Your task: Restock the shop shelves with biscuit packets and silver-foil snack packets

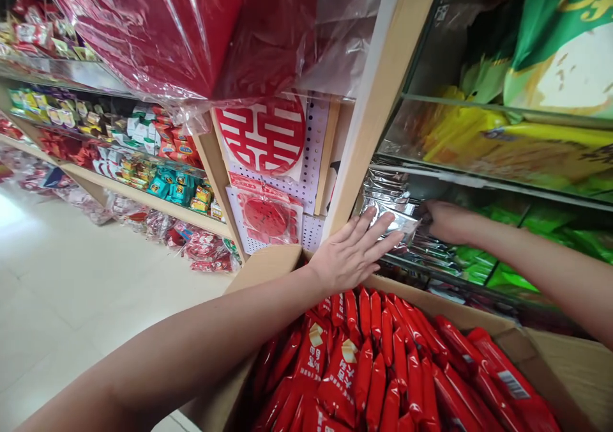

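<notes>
My left hand (352,253) reaches over the box with its fingers spread and stretched out. Its fingertips lie against the shiny silver packets (390,205) on the lower glass shelf. At the right side of those packets is my right hand (445,221), its fingers curled in at their edge and partly in shadow. More silver packets (433,253) lie in a row beneath it. Below both hands is an open cardboard box (483,314) filled with red snack packets (342,371) standing close together.
Green packets (507,259) sit right of the silver ones, with yellow packets (517,144) on the shelf above. A wooden post (371,106) divides the shelves. A large red plastic-wrapped item (191,29) hangs overhead. Red round decorations (261,135) hang on pegboard. Candy shelves (158,189) run left above the tiled floor (96,291).
</notes>
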`<state>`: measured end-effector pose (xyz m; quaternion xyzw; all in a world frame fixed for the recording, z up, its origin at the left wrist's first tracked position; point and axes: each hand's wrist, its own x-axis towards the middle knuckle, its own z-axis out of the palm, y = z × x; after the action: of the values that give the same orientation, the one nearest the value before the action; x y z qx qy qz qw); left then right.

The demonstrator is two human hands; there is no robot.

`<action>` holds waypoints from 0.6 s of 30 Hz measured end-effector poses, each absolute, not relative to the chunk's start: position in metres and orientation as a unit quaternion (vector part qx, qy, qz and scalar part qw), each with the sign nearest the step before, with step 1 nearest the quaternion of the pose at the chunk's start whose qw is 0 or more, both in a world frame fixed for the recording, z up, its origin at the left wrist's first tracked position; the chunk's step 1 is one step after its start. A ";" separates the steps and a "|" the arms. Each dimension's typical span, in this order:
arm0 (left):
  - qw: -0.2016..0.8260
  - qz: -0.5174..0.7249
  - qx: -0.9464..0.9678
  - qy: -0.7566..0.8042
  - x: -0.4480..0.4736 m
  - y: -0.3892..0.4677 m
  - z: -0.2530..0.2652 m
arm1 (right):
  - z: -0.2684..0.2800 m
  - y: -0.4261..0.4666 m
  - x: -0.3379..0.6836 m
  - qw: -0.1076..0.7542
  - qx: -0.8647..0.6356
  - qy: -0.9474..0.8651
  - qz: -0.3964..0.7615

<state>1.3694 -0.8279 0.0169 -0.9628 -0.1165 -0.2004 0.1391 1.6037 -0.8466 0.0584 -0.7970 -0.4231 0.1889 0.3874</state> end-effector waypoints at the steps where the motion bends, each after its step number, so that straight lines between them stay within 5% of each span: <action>1: 0.141 -0.201 -0.963 -0.115 1.370 -0.828 0.017 | 0.062 -0.849 1.603 0.367 -0.811 -0.423 0.168; 5: 0.144 -0.203 -0.962 -0.115 1.371 -0.828 0.017 | 0.076 -0.862 1.598 0.358 -0.829 -0.418 0.102; 12: 0.137 -0.196 -0.964 -0.114 1.372 -0.828 0.017 | 0.079 -0.877 1.577 0.605 -0.681 -0.291 0.292; 18: 0.141 -0.207 -0.961 -0.116 1.372 -0.829 0.015 | 0.085 -0.850 1.578 0.665 -0.652 -0.287 0.226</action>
<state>1.3715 -0.8293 0.0155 -0.9610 -0.1162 -0.2074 0.1411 1.5778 -0.8495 0.0848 -0.6520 -0.2865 0.2256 0.6647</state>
